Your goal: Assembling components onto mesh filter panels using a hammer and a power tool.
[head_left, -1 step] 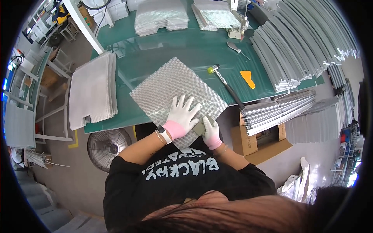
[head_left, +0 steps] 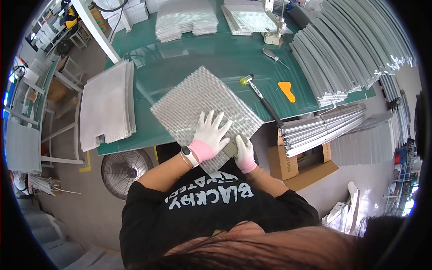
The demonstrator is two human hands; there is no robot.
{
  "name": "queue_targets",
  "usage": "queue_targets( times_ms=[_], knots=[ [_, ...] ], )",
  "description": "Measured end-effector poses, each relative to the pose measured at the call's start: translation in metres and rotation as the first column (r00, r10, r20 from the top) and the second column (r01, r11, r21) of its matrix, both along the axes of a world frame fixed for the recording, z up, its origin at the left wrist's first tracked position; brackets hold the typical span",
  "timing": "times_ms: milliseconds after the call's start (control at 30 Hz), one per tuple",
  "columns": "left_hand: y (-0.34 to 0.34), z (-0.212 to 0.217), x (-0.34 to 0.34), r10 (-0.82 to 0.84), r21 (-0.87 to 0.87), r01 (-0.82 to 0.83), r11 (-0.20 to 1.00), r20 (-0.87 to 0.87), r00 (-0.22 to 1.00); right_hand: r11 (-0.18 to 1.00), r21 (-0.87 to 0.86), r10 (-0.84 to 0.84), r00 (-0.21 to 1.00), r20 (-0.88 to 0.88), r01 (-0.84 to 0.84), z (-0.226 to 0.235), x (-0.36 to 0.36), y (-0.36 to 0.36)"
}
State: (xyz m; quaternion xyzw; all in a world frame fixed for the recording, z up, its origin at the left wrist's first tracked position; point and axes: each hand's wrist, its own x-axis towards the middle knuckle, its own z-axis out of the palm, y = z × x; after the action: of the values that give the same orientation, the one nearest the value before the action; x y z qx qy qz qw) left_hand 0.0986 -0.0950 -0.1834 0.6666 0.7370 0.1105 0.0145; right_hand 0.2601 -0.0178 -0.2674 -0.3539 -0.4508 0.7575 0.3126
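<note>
A square sheet of grey metal mesh [head_left: 198, 96] lies cornerwise at the table's front edge, its near corner reaching out toward my body. My left hand [head_left: 210, 132], in a white glove with a pink cuff, rests flat on the mesh with fingers spread. Gloved the same way, my right hand [head_left: 244, 153] grips a flat grey-green block [head_left: 231, 149] against the sheet's near right edge. The block's underside and part of my right fingers are hidden.
On the green table [head_left: 180, 58] lie a hammer [head_left: 263, 101], an orange scraper [head_left: 286, 92] and a screwdriver [head_left: 275, 57]. Mesh sheets are stacked at left [head_left: 108, 101] and back [head_left: 186, 20]. Metal strips [head_left: 324, 128] lie over an open carton [head_left: 310, 173]. A fan [head_left: 126, 173] stands below.
</note>
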Motion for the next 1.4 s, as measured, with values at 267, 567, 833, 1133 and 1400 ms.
queue_targets(
  times_ms=[267, 567, 833, 1133, 1400],
  knots=[
    [0.001, 0.001, -0.002, 0.018, -0.011, -0.017, 1.000, 0.013, 1.000, 0.988, -0.143, 0.056, 0.998, -0.043, -0.061, -0.020, -0.010, 0.010],
    [0.009, 0.006, -0.001, 0.046, 0.015, -0.046, 0.999, -0.064, 0.997, 0.994, -0.107, 0.025, 1.000, -0.012, -0.027, -0.016, -0.024, 0.019],
    [0.013, -0.005, -0.061, -0.245, -0.212, 0.224, 0.951, -0.075, 0.967, 0.992, -0.120, 0.034, 0.999, -0.001, -0.034, -0.004, -0.045, -0.013],
    [0.019, -0.005, -0.082, -0.356, -0.290, 0.340, 0.895, -0.002, 0.935, 0.960, 0.067, 0.256, 0.949, 0.185, -0.272, -0.036, -0.046, 0.020],
    [0.022, -0.010, -0.073, -0.315, -0.300, 0.295, 0.907, -0.022, 0.949, 0.823, 0.391, 0.235, 0.873, 0.426, -0.412, -0.044, -0.065, 0.040]
  ],
)
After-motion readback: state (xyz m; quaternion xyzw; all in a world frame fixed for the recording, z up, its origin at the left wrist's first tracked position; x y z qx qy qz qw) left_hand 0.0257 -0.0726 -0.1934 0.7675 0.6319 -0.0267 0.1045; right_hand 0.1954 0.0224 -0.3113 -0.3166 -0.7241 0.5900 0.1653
